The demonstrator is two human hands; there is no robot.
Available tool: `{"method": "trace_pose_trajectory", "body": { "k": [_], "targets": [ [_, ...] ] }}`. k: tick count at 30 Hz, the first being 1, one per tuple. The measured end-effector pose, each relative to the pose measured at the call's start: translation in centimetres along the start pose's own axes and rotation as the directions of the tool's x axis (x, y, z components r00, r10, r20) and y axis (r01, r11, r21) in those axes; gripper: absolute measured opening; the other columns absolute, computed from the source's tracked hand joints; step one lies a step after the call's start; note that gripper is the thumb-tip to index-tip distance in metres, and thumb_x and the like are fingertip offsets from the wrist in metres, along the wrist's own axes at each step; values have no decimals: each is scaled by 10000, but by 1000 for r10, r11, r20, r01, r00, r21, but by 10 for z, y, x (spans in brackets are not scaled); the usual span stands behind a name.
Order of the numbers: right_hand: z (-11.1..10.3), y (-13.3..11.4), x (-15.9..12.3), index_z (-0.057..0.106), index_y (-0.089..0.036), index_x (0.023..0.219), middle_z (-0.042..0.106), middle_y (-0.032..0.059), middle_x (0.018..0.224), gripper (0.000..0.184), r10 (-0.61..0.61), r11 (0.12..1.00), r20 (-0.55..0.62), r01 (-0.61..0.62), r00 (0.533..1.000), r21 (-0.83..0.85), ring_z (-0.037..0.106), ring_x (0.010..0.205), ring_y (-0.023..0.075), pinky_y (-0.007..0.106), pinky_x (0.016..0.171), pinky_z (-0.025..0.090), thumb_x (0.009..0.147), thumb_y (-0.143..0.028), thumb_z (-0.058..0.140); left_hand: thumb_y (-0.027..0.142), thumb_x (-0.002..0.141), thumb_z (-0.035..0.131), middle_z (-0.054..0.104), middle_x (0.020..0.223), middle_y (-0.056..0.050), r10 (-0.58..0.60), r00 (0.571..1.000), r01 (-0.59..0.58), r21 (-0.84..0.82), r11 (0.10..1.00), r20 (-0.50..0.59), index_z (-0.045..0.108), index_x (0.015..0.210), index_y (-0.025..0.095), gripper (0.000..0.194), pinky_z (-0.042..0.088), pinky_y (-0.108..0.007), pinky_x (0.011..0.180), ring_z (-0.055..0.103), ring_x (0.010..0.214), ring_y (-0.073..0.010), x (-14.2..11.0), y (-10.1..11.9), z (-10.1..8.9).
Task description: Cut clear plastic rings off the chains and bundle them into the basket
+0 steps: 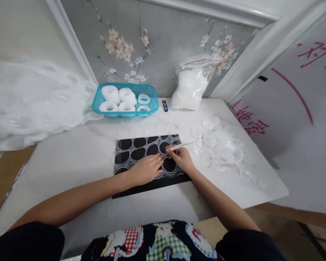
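Observation:
A clear sheet with rows of white-edged rounded openings (130, 149) lies over a black mat (152, 187) on the table. My left hand (146, 168) rests flat on the sheet, fingers stretched toward the right. Close beside its fingertips, my right hand (181, 158) pinches a slim white pen-like tool (185, 145). The tool slants up to the right, and its lower end is hidden by my fingers near one opening. Whether that end touches the sheet I cannot tell.
On the white table (78, 156), a blue basket (125, 114) with white rings, small blue snips (165, 105) and a stuffed zip bag (190, 88) stand at the back. Loose clear offcuts (228, 146) spread at right, near a whiteboard (288, 152). White sheets (35, 101) pile up at left.

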State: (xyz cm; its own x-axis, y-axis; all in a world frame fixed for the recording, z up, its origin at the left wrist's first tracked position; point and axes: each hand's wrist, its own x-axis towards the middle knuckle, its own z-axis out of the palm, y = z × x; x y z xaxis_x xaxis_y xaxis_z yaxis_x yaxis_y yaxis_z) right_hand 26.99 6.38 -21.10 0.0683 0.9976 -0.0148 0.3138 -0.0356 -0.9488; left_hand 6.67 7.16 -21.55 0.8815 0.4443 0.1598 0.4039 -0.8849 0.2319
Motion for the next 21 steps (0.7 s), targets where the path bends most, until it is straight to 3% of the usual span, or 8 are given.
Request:
{"method": "trace_pose_trajectory", "body": {
  "k": [9, 13, 15, 17, 19, 20, 21],
  "targets": [
    [0, 2, 0, 759, -257, 812, 673, -1, 603, 160, -39, 999, -1, 39, 999, 7, 550, 513, 161, 281, 548, 427, 814, -395, 676, 371, 1016, 334, 546, 1360, -199, -23, 1000, 23, -32, 999, -14, 538, 1292, 73, 454, 373, -456, 1092, 505, 1289, -293, 0, 1, 1],
    [8, 6, -13, 755, -324, 835, 744, 10, 887, 68, -99, 991, -8, 99, 995, 93, 602, 783, 215, 325, 749, 501, 773, -330, 730, 384, 1011, 341, 527, 1389, -170, -31, 1000, 31, -66, 997, -2, 493, 1346, 115, 455, 352, -450, 1106, 481, 1313, -273, -1, 0, 2],
    [10, 9, -17, 750, -349, 875, 739, 5, 1008, 151, -126, 990, 36, 123, 991, 74, 583, 916, 224, 319, 825, 499, 746, -270, 749, 374, 1005, 358, 519, 1396, -175, -25, 1000, 26, -61, 998, 17, 484, 1352, 105, 457, 346, -445, 1109, 468, 1324, -271, -2, 0, 1],
    [3, 9, -11, 746, -348, 919, 739, 17, 984, 233, -126, 991, 55, 128, 991, -34, 580, 931, 220, 304, 820, 496, 728, -214, 739, 358, 994, 387, 506, 1401, -194, -10, 999, 13, -50, 999, 45, 496, 1340, 72, 462, 335, -441, 1115, 455, 1332, -281, -2, -1, -1],
    [-16, 5, 8, 746, -303, 904, 730, 38, 874, 191, -117, 982, -114, 98, 987, -162, 599, 887, 221, 315, 793, 490, 741, -216, 699, 345, 986, 410, 495, 1408, -199, 2, 998, 2, -56, 998, 70, 513, 1327, 52, 461, 324, -433, 1121, 445, 1340, -285, -2, -3, -3],
    [-29, 3, 19, 742, -269, 879, 717, 43, 828, 138, -123, 977, -271, 68, 955, -204, 611, 849, 220, 331, 781, 487, 766, -244, 666, 346, 985, 413, 495, 1411, -191, 3, 997, 2, -66, 998, 78, 523, 1321, 58, 456, 324, -428, 1121, 446, 1340, -281, -2, -4, -5],
    [-44, 0, 31, 728, -227, 825, 706, 55, 795, 123, -126, 977, -477, 27, 870, -210, 622, 839, 226, 344, 773, 484, 802, -289, 624, 356, 986, 413, 506, 1406, -178, 4, 997, 3, -79, 997, 81, 538, 1311, 73, 449, 330, -425, 1115, 455, 1333, -274, -1, -5, -7]
  ]
}}
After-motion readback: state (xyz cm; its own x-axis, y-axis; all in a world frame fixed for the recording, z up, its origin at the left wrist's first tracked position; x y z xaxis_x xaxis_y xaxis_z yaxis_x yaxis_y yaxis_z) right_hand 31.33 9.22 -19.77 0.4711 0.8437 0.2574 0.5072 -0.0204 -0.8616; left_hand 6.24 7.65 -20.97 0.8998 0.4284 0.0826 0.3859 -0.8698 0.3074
